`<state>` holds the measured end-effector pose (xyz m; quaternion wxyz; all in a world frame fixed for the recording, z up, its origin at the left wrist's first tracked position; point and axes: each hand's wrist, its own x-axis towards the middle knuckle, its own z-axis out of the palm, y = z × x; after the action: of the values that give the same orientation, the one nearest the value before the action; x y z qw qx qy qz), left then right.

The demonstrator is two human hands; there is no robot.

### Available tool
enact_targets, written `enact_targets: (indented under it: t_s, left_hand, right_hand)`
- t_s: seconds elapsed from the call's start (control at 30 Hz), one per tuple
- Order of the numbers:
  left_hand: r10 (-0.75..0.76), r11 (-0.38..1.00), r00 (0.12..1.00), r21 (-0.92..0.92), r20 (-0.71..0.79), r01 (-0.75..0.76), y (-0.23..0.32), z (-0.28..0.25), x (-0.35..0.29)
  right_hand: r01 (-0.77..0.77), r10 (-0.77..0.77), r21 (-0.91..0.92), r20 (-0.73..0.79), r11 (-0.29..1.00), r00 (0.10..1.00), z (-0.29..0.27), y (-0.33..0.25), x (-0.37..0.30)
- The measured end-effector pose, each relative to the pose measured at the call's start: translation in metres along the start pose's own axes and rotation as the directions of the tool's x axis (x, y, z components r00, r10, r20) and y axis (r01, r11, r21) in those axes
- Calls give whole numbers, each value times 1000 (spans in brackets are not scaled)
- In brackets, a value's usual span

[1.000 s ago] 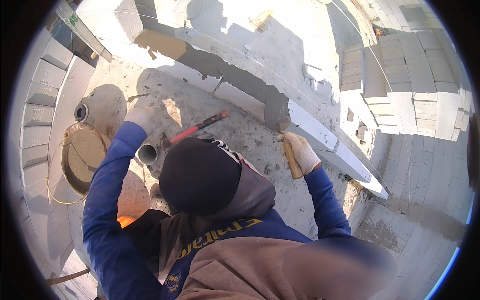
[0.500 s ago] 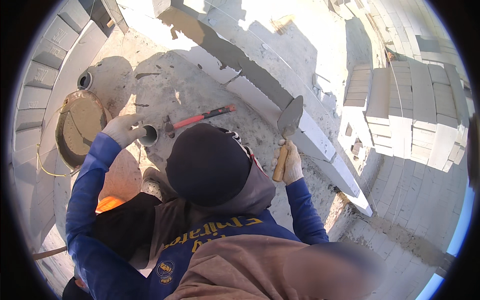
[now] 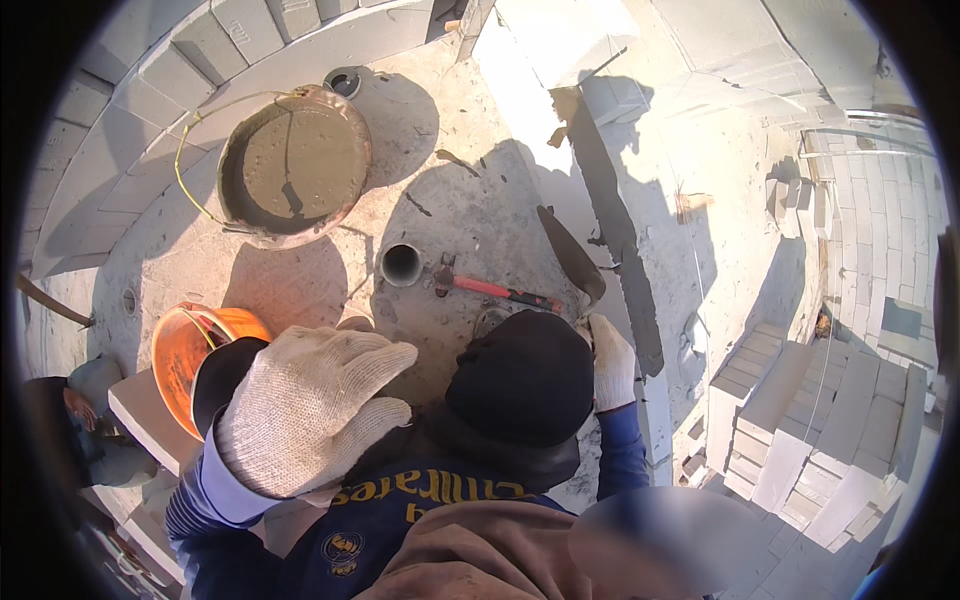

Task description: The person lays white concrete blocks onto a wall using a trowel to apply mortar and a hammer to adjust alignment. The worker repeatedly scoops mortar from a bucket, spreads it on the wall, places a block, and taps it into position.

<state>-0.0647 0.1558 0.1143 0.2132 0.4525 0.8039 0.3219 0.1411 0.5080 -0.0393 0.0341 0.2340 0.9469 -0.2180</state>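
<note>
My right hand [image 3: 612,362], in a knitted white glove, is closed round the trowel's handle, mostly hidden from view. The grey trowel blade [image 3: 572,255] points up and away, over the floor on the near side of a low white block wall. Wet grey mortar [image 3: 612,225] lies in a strip along the wall's top. My left hand [image 3: 310,410], gloved too, is raised close to me with its fingers stretched out and nothing in them. A short grey pipe piece [image 3: 401,264] stands on the floor ahead. Beside it lies a hammer [image 3: 500,290] with a red and black handle.
A round tub [image 3: 365,165] of wet mortar stands at the far left. An orange bucket [image 3: 163,365] is beyond my left hand. Pale blocks [image 3: 790,420] are stacked on the right. A thin string line runs beyond the wall. Another person [image 3: 100,410] is at the left edge.
The view has swung left. My left hand has come back toward me from beside the pipe piece. The trowel blade has moved off the wall's top to its near side.
</note>
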Motion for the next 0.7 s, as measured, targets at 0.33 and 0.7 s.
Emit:
enact_targets:
  t_s: [0.33,0.7]
  left_hand:
    - [-61,995,961,59,-269,80,-4,40,-50]
    - [-63,997,985,-54,-159,55,-9,34,-62]
  right_hand:
    - [805,-843,-442,172,397,510,57,-230,247]
    - [962,-739,-260,631,89,238,115,-327,290]
